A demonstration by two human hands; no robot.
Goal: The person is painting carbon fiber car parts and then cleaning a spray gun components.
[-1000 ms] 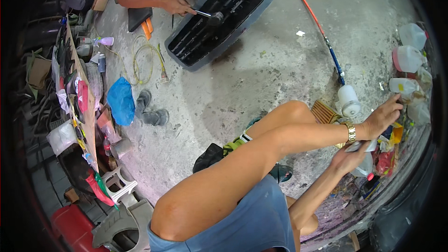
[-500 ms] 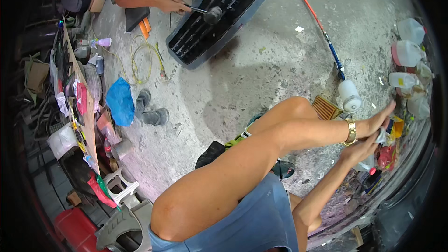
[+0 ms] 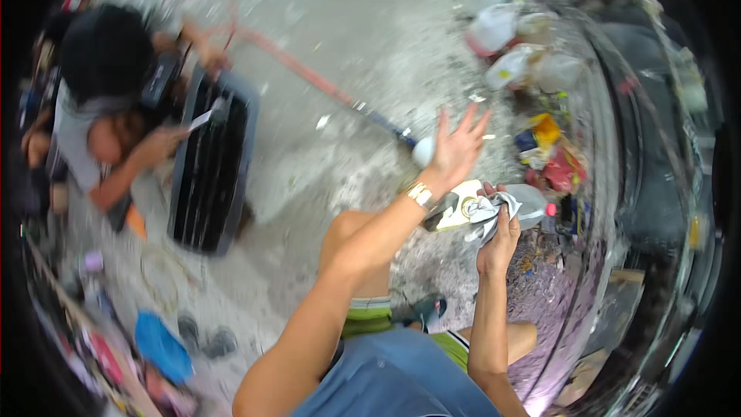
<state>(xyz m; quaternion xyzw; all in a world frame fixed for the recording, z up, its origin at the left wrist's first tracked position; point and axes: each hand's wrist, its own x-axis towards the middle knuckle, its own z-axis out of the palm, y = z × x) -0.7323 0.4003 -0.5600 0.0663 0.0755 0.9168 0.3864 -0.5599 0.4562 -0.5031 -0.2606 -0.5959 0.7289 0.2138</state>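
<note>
My left hand, with a gold watch at its wrist, is raised with fingers spread and holds nothing. Close to it, my right hand grips a crumpled whitish cloth between thumb and fingers. Just left of the cloth, a shiny piece with yellow and white on it shows under my left wrist; its kind is unclear. Behind my right hand lies a clear plastic bottle with a red cap. A white round cup at the hose's end is partly hidden by my left hand.
Plastic jugs cluster at the upper right, with yellow and red wrappers below them. A red and blue hose crosses the floor. At left a crouching person brushes a black grille-like part. A blue bag lies lower left.
My view has swung right, so the floor things appear further left. My left hand has lifted away from my right, fingers spread. The cloth in my right hand now shows more fully.
</note>
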